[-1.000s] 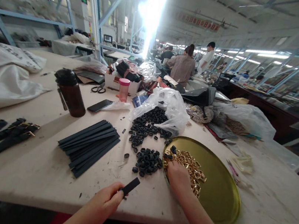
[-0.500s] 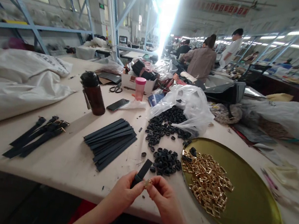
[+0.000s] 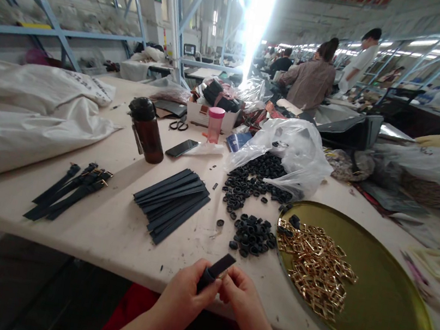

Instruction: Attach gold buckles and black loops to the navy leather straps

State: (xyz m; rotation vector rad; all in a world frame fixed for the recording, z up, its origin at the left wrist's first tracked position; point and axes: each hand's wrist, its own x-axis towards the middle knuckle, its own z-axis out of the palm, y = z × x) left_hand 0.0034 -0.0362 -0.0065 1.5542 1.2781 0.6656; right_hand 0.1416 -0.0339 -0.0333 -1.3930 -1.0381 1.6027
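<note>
In the head view, the left hand [image 3: 189, 292] grips a flat, dark strap [image 3: 222, 264] between thumb and fingers, its squared end pointing up and to the right above the near edge of the pale, cloth-covered desk [image 3: 115, 226]. The right hand [image 3: 240, 294] is just beside it, thumb and fingers pinched close on a small gold-coloured metal piece [image 3: 222, 277], mostly hidden by the fingers.

Beyond the hands lies a fanned stack of flat black strips [image 3: 173, 202], and farther left a group of black straps with gold-coloured buckles [image 3: 70, 195] at their far ends. A small heap of black oval loops [image 3: 252, 237] sits near the rim of a round, olive-gold tray [image 3: 387, 317]; a larger spread of loops spills from a translucent white plastic bag [image 3: 301, 147] behind it. On the tray's left part, gold-coloured rectangular metal frames [image 3: 320, 268] are piled, with a few black loops among them. A dark brown bottle with a black lid [image 3: 148, 135] stands behind the strips, left of a black phone [image 3: 182, 148].
</note>
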